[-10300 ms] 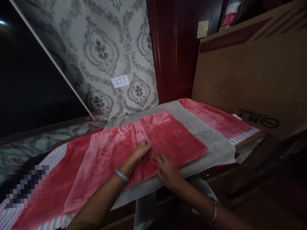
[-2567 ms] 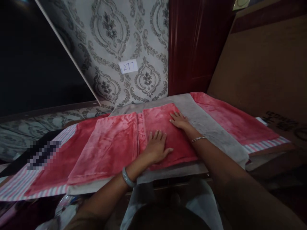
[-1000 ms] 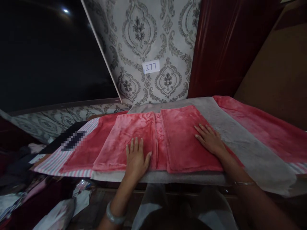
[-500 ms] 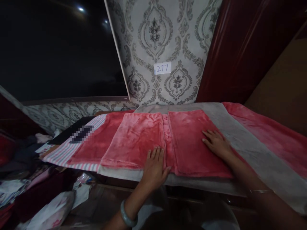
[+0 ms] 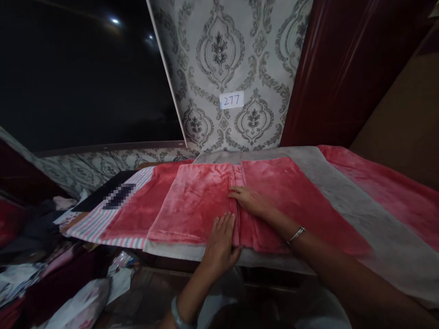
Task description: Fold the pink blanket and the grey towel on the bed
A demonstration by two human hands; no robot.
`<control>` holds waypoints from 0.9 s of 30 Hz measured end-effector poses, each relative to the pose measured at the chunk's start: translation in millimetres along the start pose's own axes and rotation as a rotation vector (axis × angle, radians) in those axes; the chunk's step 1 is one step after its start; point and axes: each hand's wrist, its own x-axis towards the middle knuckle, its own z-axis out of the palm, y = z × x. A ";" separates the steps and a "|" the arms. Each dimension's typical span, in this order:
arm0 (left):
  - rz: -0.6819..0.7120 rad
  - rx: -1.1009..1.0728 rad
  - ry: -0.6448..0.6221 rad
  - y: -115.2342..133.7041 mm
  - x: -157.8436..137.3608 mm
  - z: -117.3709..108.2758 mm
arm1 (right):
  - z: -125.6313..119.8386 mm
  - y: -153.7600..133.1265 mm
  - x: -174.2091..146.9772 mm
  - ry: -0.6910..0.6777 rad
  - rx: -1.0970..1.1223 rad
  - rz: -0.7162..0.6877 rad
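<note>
A red plush cloth (image 5: 199,196) lies folded in two panels with a narrow gap between them, on a grey cloth (image 5: 343,201). My left hand (image 5: 220,242) rests palm down on the front edge of the left panel, with its fingers stretched out. Farther back, my right hand (image 5: 249,200) lies across the gap, its fingertips touching the left panel's inner edge. Its fingers are extended too, and the palm underside is hidden. Neither hand grasps anything.
A large dark screen (image 5: 85,77) stands behind on the left. Striped cloth (image 5: 92,224) and more red cloth spread to the left. Clothes (image 5: 68,278) pile up at the lower left. A paper marked 277 (image 5: 232,100) hangs on the patterned wall (image 5: 219,50).
My right hand has moved left from the right panel to the gap between the panels. My left hand stays almost in the same place.
</note>
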 end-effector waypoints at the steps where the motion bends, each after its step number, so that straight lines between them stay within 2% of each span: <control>1: 0.014 0.016 -0.017 -1.7 -1.1 -0.7 | 0.5 0.3 0.2 0.000 0.006 0.002; 8: 0.063 0.200 -0.136 -4.5 0.1 2.1 | 19.5 8.9 -7.3 0.094 0.075 0.086; 13: 0.116 0.298 -0.074 -6.5 -1.5 17.4 | 9.4 -5.0 1.4 0.093 0.031 0.116; 17: 0.087 0.226 -0.032 3.3 -8.2 18.9 | 1.7 -27.4 12.2 0.010 -0.085 0.145; 19: 0.096 0.086 -0.050 10.6 -12.2 7.7 | 5.7 -32.2 11.5 -0.112 -0.114 0.198; 21: 0.117 -0.114 -0.090 13.6 -12.5 -13.0 | 12.4 -31.4 7.2 -0.211 -0.124 0.242; 23: 0.089 -0.269 -0.105 7.1 -5.1 -40.5 | 18.5 -27.8 2.6 -0.230 -0.127 0.245; 25: -0.005 -0.260 -0.063 -11.3 9.8 -69.1 | 21.6 -24.7 -0.1 -0.209 -0.131 0.244; 27: -0.102 -0.076 -0.021 -39.3 26.5 -91.8 | 21.1 -24.0 -0.5 -0.207 -0.129 0.247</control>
